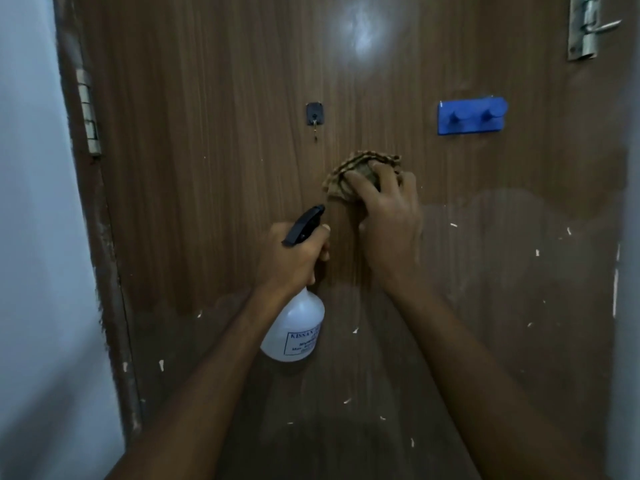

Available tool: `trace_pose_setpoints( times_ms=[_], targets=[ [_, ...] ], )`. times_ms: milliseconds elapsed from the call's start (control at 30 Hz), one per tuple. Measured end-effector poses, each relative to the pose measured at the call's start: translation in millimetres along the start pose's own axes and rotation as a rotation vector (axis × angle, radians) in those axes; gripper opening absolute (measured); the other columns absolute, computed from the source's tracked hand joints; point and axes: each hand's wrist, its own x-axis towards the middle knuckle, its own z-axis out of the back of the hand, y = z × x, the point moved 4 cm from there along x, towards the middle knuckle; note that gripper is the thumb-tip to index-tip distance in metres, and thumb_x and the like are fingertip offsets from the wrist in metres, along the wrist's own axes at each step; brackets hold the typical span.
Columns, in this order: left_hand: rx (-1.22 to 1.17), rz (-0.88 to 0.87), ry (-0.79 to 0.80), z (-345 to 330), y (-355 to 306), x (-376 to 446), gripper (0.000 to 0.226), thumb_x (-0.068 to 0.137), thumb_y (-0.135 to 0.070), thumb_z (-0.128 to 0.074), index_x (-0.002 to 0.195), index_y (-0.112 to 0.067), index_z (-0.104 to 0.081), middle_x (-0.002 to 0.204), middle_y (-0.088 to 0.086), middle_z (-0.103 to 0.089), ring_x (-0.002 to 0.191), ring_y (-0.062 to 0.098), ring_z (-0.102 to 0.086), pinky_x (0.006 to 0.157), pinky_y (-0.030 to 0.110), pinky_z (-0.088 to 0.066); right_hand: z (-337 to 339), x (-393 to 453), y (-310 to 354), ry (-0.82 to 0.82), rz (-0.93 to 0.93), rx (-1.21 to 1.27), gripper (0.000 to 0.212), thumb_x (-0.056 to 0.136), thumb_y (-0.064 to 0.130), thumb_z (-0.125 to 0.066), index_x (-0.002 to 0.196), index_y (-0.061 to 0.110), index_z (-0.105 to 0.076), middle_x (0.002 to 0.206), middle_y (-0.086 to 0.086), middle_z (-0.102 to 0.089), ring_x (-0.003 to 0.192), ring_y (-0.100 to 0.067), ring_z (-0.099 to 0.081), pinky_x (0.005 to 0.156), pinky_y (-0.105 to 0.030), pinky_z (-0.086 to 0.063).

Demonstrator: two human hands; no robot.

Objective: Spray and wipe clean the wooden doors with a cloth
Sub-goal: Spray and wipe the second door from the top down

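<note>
The wooden door [242, 133] carries a small black hook [315, 114], a blue two-peg hanger [471, 116] and a metal latch [585, 26]; the crumpled cloth [349, 178] lies against it.

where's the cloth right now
In the head view the cloth is bunched under the right hand, pressed on the door near centre, below and left of the blue hook rack.

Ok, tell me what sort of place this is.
Probably a home interior, seen at the inside face of a wooden door. A blue double peg rack and a small black hook are fixed to it, with a metal latch at top right and a painted wall beside.
</note>
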Motion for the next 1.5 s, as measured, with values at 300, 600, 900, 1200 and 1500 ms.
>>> trace_pose_setpoints(
  times_ms=[300,600,900,1200,1500],
  targets=[
    [-0.022,0.004,0.091,-36.7,-0.3,-0.2,0.033,0.105,-0.018,-0.063,0.076,-0.003,-0.07,0.067,0.013,-0.069,0.041,0.022,-0.051,0.043,0.029,-0.039,12.5,-103.1,-30.7,0.084,0.081,0.038,0.046,0.085,0.009,-0.081,0.129,0.02,-0.071,0.134,-0.01,-0.063,0.109,-0.032,-0.055,0.078,-0.038,-0.054],
    [-0.042,0.013,0.161,-73.4,-16.3,10.4,0.035,0.105,-0.023,-0.061,0.081,0.002,-0.069,0.071,0.019,-0.069,0.041,0.022,-0.05,0.042,0.027,-0.039,28.5,-108.2,-66.8,0.025,-0.065,0.03,0.056,0.08,-0.005,-0.072,0.131,0.02,-0.071,0.139,-0.01,-0.057,0.117,-0.031,-0.05,0.079,-0.036,-0.052],
    [-0.052,0.046,0.206,-99.3,-32.4,10.0,0.03,0.104,-0.022,-0.062,0.083,-0.002,-0.068,0.071,0.013,-0.067,0.04,0.014,-0.051,0.04,0.025,-0.038,41.9,-10.7,-103.2,-0.025,-0.145,0.035,0.058,0.084,-0.003,-0.041,0.129,0.02,-0.07,0.139,-0.006,-0.061,0.114,-0.029,-0.051,0.081,-0.032,-0.048],
    [-0.048,0.025,0.232,-115.2,-28.9,5.4,0.033,0.105,-0.021,-0.062,0.077,-0.004,-0.069,0.067,0.011,-0.068,0.039,0.018,-0.049,0.041,0.025,-0.038,51.9,-61.7,-115.1,0.073,-0.145,0.024,0.055,0.085,0.001,-0.045,0.129,0.022,-0.07,0.139,-0.006,-0.06,0.119,-0.031,-0.049,0.08,-0.037,-0.052],
    [-0.087,0.008,0.291,-144.9,-33.4,7.4,0.036,0.104,-0.023,-0.062,0.076,-0.003,-0.07,0.068,0.014,-0.07,0.039,0.021,-0.049,0.043,0.027,-0.039,61.5,-121.8,-119.3,0.023,-0.203,-0.033,0.051,0.086,0.005,-0.049,0.127,0.023,-0.072,0.137,-0.005,-0.061,0.115,-0.028,-0.051,0.073,-0.037,-0.055]
  ],
)
